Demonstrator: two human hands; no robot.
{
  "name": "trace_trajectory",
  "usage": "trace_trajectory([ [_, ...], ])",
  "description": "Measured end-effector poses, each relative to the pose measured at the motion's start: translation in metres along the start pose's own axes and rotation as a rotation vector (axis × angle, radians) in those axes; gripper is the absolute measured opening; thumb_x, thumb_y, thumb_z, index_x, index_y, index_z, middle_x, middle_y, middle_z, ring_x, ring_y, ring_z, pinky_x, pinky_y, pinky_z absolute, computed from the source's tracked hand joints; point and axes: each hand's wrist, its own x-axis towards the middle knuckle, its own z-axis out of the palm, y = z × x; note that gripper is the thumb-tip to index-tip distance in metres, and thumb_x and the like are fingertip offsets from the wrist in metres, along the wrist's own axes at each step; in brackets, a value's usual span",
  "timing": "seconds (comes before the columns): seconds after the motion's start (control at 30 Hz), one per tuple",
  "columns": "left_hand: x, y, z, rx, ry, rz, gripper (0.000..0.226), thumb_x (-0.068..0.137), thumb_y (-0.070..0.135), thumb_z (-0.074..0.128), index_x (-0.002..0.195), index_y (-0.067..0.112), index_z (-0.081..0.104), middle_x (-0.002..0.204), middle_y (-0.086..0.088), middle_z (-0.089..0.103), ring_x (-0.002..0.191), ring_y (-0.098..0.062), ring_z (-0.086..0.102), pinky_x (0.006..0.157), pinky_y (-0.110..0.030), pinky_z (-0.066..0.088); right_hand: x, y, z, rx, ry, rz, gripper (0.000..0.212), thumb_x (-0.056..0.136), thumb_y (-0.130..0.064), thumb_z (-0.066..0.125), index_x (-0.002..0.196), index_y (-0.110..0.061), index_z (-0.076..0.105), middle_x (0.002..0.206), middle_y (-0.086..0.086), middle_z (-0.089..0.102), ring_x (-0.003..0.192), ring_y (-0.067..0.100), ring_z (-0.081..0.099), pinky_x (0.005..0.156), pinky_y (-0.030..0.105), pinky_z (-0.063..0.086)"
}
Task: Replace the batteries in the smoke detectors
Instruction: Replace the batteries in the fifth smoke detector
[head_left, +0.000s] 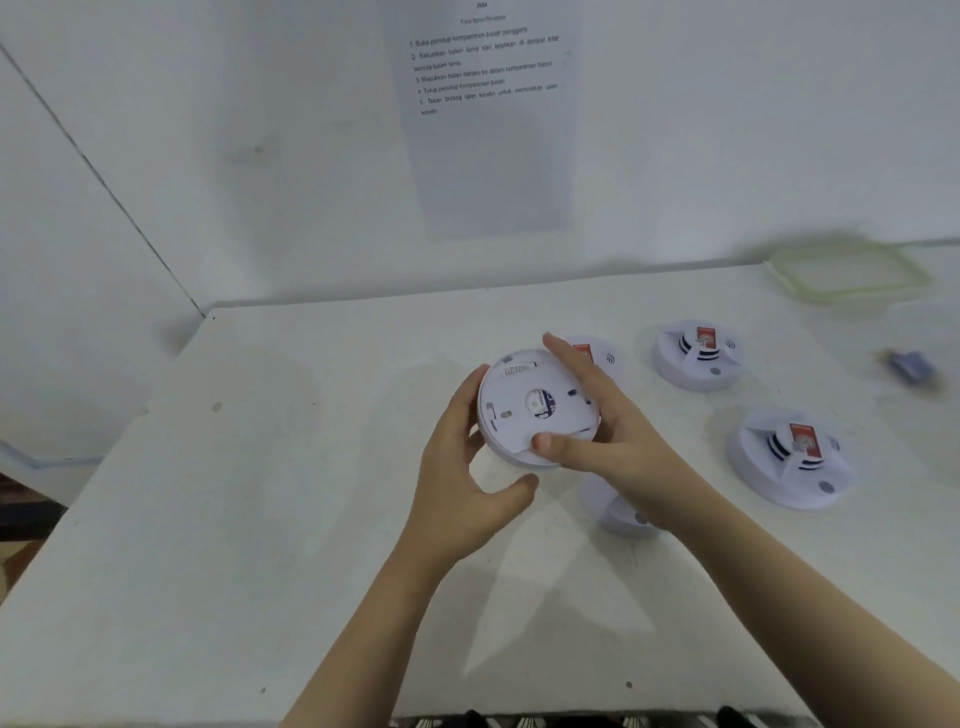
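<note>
The smoke detector (524, 405) is being gripped base-up at opposite rims by the left hand (467, 467) and right hand (608, 421), right thumb on its cover.

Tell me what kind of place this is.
Probably a set-up work or test station, not a lived-in room: a plain white table against a white wall, a printed sheet of numbered steps stuck up, and identical smoke detectors laid out.

I'm looking over a white surface (234, 519) that is carrying four detectors: back detector (696, 356), right detector (789, 457), and a third detector (602, 353) and fourth detector (618, 514), both partly covered. A clear container (849, 275) is sitting far right, with a blurred blue thing (911, 366) lying near it.
</note>
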Motion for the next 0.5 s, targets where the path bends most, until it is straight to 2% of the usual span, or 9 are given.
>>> trace_trajectory([
  [0.1,0.002,0.0,0.003,0.081,0.007,-0.064,0.103,0.057,0.021,0.09,0.144,0.024,0.036,0.139,0.012,0.05,0.128,-0.005,0.048,0.1,-0.025,0.048,-0.001,0.0,0.0,-0.04,-0.013,0.004,0.067,0.076,-0.007,0.075,0.131,-0.034,0.048,0.124,-0.015,0.056,0.111,0.001,0.057,0.083,0.02,0.051],
  [0.17,0.004,0.003,0.003,0.12,0.019,-0.071,0.108,0.052,0.025,0.095,0.144,0.026,0.037,0.137,0.014,0.051,0.126,-0.002,0.048,0.099,-0.022,0.048,-0.001,-0.002,-0.003,-0.093,-0.041,0.001,0.065,0.072,-0.011,0.078,0.129,-0.031,0.051,0.125,-0.01,0.057,0.114,0.007,0.056,0.087,0.026,0.053],
  [0.3,0.006,0.009,0.0,0.099,0.009,-0.017,0.092,0.053,0.01,0.094,0.132,0.027,0.05,0.122,0.017,0.062,0.117,-0.004,0.056,0.086,-0.014,0.049,0.0,-0.01,-0.012,-0.174,-0.13,0.023,0.062,0.071,-0.013,0.078,0.124,-0.032,0.054,0.125,-0.013,0.055,0.116,0.01,0.055,0.089,0.036,0.054],
  [0.5,0.004,0.01,-0.003,0.117,-0.051,-0.027,0.094,0.048,0.006,0.095,0.131,0.022,0.055,0.116,0.011,0.066,0.113,-0.009,0.06,0.083,-0.017,0.051,0.001,-0.019,-0.022,-0.2,-0.253,0.113,0.062,0.07,0.001,0.078,0.121,-0.027,0.057,0.118,-0.016,0.059,0.106,0.005,0.059,0.081,0.025,0.054],
])
